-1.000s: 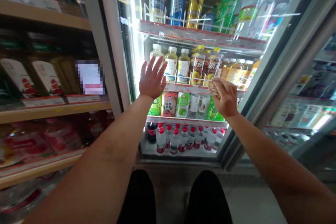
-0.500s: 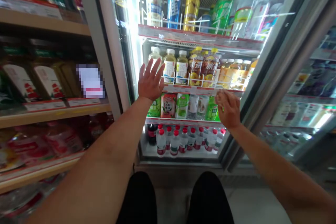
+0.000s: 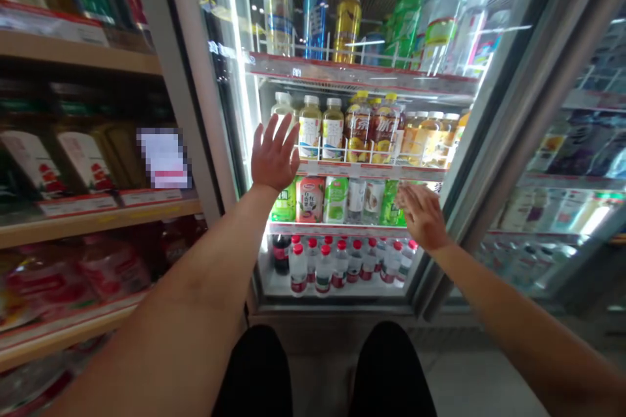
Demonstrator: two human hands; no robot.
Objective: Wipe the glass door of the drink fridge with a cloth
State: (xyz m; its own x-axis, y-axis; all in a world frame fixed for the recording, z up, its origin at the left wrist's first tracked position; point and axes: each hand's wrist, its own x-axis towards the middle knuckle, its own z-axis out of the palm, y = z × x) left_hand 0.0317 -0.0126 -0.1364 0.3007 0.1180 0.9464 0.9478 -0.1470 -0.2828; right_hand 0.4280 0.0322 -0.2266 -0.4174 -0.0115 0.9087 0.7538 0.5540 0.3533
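Bottles (image 3: 333, 133) are sitting behind glass (image 3: 297, 71), so I'm favoring a light touch imo, left hand (image 3: 274, 159) spread wide, right hand (image 3: 423, 215) half-curled, can't tell if holding anything.

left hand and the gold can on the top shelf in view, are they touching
Apart. The head view shows the left hand below and left of the gold can, with the shelf edge visible between them.

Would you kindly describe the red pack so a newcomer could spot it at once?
In the lit cooler, find the shelf just above the red-capped bottles. Near its left end, the red pack stands between green packs, the only red front visible there.
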